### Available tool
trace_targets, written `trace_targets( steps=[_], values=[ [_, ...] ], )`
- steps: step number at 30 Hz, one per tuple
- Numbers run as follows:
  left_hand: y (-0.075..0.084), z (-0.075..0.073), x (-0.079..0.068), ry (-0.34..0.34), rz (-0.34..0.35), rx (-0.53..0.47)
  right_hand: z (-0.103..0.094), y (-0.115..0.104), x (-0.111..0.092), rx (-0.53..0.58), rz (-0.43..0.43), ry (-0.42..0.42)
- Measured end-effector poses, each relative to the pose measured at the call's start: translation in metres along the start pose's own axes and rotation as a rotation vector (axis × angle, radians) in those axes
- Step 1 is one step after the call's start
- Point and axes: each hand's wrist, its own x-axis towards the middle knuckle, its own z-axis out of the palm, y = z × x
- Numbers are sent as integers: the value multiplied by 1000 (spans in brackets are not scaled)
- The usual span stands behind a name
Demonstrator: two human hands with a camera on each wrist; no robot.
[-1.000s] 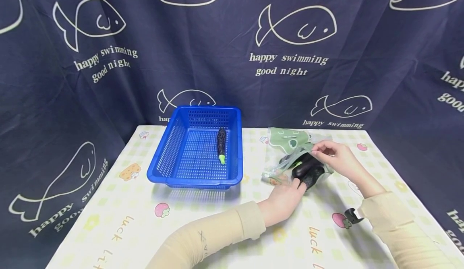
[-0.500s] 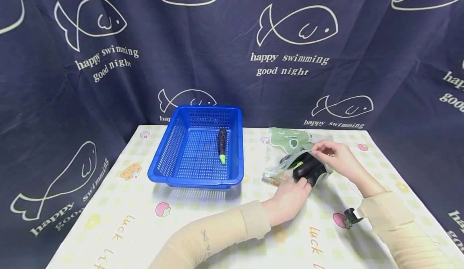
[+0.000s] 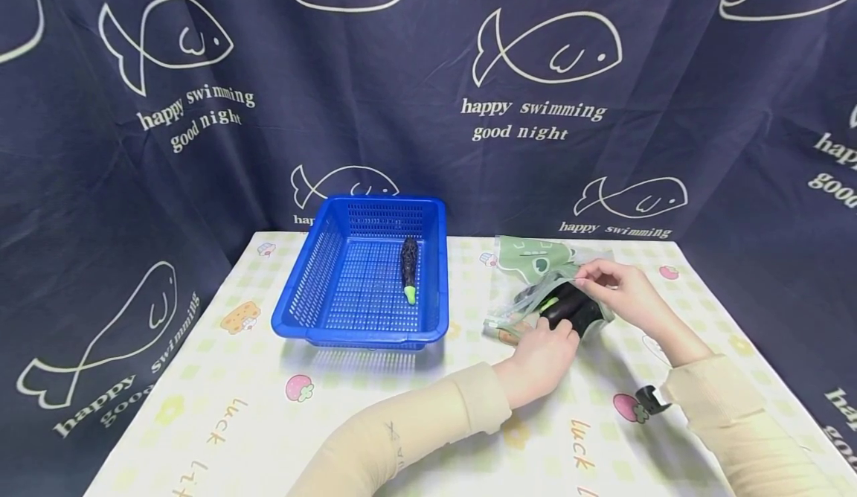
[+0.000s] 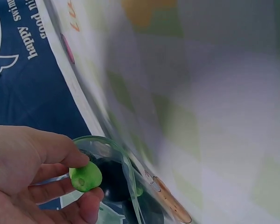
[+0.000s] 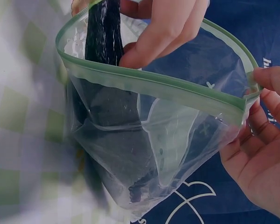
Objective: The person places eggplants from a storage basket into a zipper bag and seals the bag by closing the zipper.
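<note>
Navy curtain point(image 3: 382, 95) backs checked tablecloth point(image 3: 221, 378); left fingers point(image 4: 52, 190) grip eggplant point(image 5: 103, 35), right fingers point(image 5: 266, 122) pinch bag point(image 5: 172, 137).

A long, dark, glossy eggplant point(image 5: 102, 37) slants down through the mouth of a clear plastic bag point(image 5: 154, 81), part of its body above the rim and the rest inside. Its bright green stem end point(image 4: 85, 176) is pinched between thumb and fingers in the person's left grip point(image 3: 544, 359). The bag has a green band along its gaping mouth and a pale green printed figure; it lies loosely crumpled on the tabletop point(image 3: 241, 378). The right grip point(image 3: 619, 292) holds the rim at one corner. Other dark eggplants point(image 4: 111, 179) lie within, their number hard to tell.
</note>
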Motion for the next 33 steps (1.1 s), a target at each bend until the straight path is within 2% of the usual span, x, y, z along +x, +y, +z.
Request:
trace_targets(
  steps=[2,5,10,16,20,24,30,33],
  values=[
    [1,2,3,-3,-1,3,-1,-10,-1,-8,-9,2],
    [2,3,7,-26,-12,-10,-2,-14,-2,-20,-13,2],
    [2,4,14,-49,-38,-18,0,7,-1,-12,-6,-8],
    [1,7,20,-47,-52,-28,0,8,0,-1,37,-2],
    [0,10,25,-49,-59,-44,0,8,0,-6,12,-10],
    [0,12,28,-59,-57,-35,-1,1,1,-11,-8,-9],
    [-1,15,33,-72,-63,-28,-5,-21,-1,-18,-1,0],
    [-1,16,34,-73,-66,-30,-5,-20,-1,-17,-4,0]
  ],
)
